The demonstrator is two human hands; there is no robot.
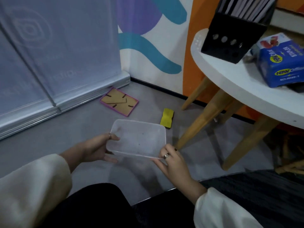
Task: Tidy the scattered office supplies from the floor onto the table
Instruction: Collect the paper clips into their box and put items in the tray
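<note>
Both my hands hold a clear rectangular plastic container (138, 139) just above the grey floor. My left hand (97, 148) grips its near left corner and my right hand (171, 160), with a ring on it, grips its near right corner. The container looks empty. Beyond it on the floor lie a yellow eraser block (167, 118) with a dark underside and a pink-framed picture frame (118, 101), face down with its cardboard back showing. The white round table (230, 83) stands to the right.
On the table stand a black perforated file holder (230, 40) with papers and a blue stapler box (283, 63). Wooden table legs (202, 119) reach the floor right of the eraser. A grey roll-up banner base (65, 102) runs along the left.
</note>
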